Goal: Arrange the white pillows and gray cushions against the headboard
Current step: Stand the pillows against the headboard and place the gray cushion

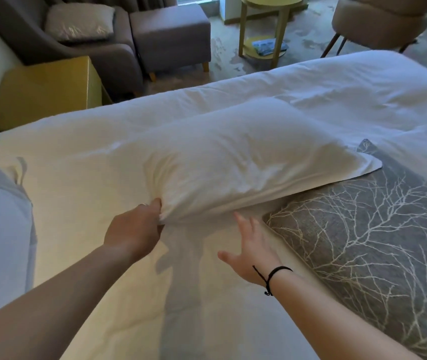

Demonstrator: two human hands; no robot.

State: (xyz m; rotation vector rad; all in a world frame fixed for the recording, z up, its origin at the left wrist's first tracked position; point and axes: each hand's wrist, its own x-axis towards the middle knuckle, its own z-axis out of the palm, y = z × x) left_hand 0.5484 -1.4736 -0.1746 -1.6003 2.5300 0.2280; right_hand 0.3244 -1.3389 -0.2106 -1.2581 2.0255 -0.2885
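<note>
Now left hand (135, 229) grips near corner of white pillow (233, 162), fabric bunched, plump and creased, lying across bed (103, 157). Right hand (252, 252) hovers just beside, fingers spread, holding nothing. Pillow's far corner overlaps gray cushion (376, 242) with white branch pattern, at right.

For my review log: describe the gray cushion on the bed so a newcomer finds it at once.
Start at the white bed. On its right side, beside the open right hand, lies the gray cushion, its far corner under the white pillow. Unlike the plain cushion on the armchair, it carries a pale branch pattern.
</note>
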